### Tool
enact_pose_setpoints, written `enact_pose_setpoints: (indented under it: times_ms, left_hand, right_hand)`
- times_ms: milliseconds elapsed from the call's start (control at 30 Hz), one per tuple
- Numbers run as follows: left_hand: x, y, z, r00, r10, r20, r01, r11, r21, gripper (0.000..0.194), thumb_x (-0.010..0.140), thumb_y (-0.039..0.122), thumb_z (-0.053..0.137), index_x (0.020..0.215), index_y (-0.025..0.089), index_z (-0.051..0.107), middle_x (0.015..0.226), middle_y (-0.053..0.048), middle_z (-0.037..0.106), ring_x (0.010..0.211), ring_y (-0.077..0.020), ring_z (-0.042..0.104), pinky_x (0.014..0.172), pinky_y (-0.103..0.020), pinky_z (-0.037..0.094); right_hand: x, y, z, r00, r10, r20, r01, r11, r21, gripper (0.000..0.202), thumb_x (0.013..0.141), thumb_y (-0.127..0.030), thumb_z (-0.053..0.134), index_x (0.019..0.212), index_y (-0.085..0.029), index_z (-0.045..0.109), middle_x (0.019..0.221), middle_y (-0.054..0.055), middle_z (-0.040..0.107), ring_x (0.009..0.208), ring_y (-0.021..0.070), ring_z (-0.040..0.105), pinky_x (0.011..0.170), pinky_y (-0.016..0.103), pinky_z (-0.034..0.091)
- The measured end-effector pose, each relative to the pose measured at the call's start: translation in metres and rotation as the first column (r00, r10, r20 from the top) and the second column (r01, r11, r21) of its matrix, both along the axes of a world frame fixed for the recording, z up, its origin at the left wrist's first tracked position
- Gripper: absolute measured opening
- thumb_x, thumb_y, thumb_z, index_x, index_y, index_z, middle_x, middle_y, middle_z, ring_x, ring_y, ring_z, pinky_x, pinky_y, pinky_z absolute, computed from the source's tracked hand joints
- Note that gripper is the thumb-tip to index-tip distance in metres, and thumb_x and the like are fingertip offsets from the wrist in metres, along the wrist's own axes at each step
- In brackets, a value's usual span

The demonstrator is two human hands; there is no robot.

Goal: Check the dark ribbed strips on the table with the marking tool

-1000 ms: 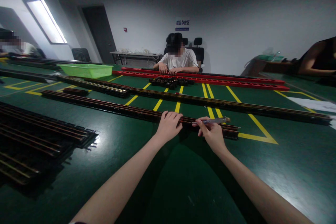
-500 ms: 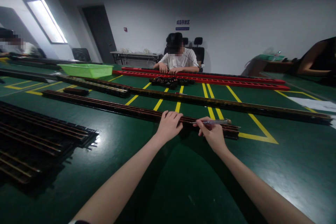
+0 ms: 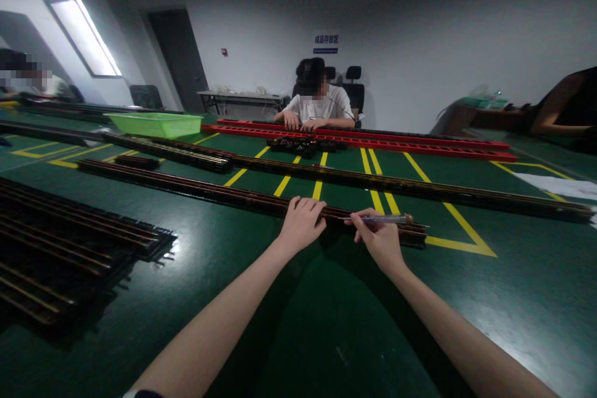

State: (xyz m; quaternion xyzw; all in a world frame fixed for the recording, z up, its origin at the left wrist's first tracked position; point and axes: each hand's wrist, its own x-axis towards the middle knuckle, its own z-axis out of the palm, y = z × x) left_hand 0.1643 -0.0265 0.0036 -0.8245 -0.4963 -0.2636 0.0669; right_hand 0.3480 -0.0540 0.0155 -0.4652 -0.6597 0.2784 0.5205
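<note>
A long dark track strip (image 3: 224, 194) with copper-coloured rails lies across the green table in front of me. My left hand (image 3: 303, 222) grips it near the middle, fingers curled over the far side and thumb at the near side. Close by on the right, my right hand (image 3: 379, 237) pinches a slim screwdriver (image 3: 385, 219) with a see-through handle. The screwdriver lies almost level along the strip, its thin shaft pointing left towards my left hand. Whether its tip touches the strip I cannot tell. The strip's right end (image 3: 413, 235) shows beyond my right hand.
More track strips (image 3: 79, 230) are piled at the left. Another long strip (image 3: 420, 188) runs behind mine. Farther back are a green basket (image 3: 161, 125), a heap of small dark parts (image 3: 303, 147) and red frames (image 3: 401, 142). A co-worker (image 3: 321, 109) sits opposite.
The view has shifted very slightly. Both hands, the screwdriver and the track strip stay nearly where they were.
</note>
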Motion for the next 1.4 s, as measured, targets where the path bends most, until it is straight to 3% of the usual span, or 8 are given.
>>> enact_pose_setpoints:
  times_ms: [833, 1400]
  left_hand:
    - [0.0054, -0.0022, 0.0001, 0.997, 0.036, -0.063, -0.035, 0.999, 0.023, 0.032, 0.091, 0.024, 0.039, 0.118, 0.018, 0.055, 0.120, -0.006, 0.062, 0.114, -0.0203, 0.053, 0.108, -0.047, 0.030]
    - [0.0040, -0.0018, 0.0019, 0.996, 0.078, -0.039, -0.077, 0.997, 0.016, 0.044, 0.082, 0.002, 0.038, 0.119, 0.017, 0.056, 0.122, -0.005, 0.061, 0.118, -0.0192, 0.050, 0.110, -0.045, 0.028]
  right_hand:
    - [0.0005, 0.0021, -0.0010, 0.999, -0.032, 0.042, 0.031, 0.999, 0.042, 0.033, 0.084, -0.047, 0.055, 0.078, -0.016, 0.063, 0.076, 0.009, 0.073, 0.043, 0.0127, 0.057, 0.043, 0.025, 0.045]
    - [0.0025, 0.0029, -0.0017, 0.997, -0.042, 0.066, 0.041, 0.999, 0.019, 0.035, 0.085, -0.049, 0.053, 0.078, -0.016, 0.063, 0.077, 0.009, 0.072, 0.044, 0.0126, 0.058, 0.042, 0.024, 0.045]
